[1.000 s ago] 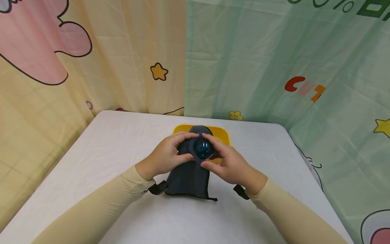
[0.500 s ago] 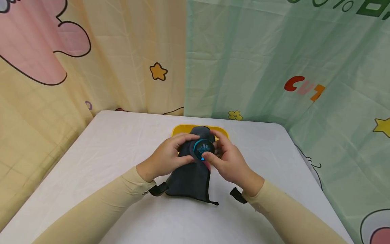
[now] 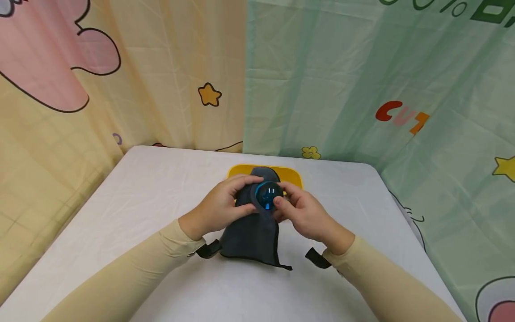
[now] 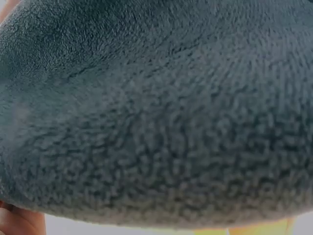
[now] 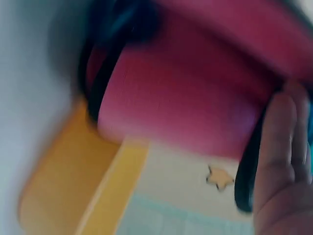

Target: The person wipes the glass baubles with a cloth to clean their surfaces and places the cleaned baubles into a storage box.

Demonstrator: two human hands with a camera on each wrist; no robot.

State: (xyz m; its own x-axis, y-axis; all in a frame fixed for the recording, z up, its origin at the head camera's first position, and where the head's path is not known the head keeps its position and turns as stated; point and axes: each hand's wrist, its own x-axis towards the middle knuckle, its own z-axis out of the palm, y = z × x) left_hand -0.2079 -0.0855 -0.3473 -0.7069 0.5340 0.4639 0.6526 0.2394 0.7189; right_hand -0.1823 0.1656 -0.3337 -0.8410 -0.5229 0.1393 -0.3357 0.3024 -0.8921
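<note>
A shiny dark blue ball (image 3: 268, 195) sits against a dark grey fabric piece (image 3: 250, 237) with black edging. My left hand (image 3: 221, 205) grips the fabric from the left, fingers over the top and thumb below, beside the ball. In the left wrist view the fuzzy fabric (image 4: 161, 112) fills most of the picture. At the ball's right side, my right hand (image 3: 307, 212) pinches it, with the thumb on its front and other fingers partly hidden behind. The right wrist view shows a pink lining (image 5: 181, 103) inside the fabric, with fingers (image 5: 279, 147) along its black edge.
Behind the fabric stands a yellow tray (image 3: 290, 173), partly covered by it in the head view. Everything is over a white table (image 3: 173, 170). Printed curtains (image 3: 314, 80) hang close behind the table and along both sides.
My right hand went from spanning the ball's top and bottom to having its thumb on the front, then shifted to the ball's right side. The left hand keeps its grip.
</note>
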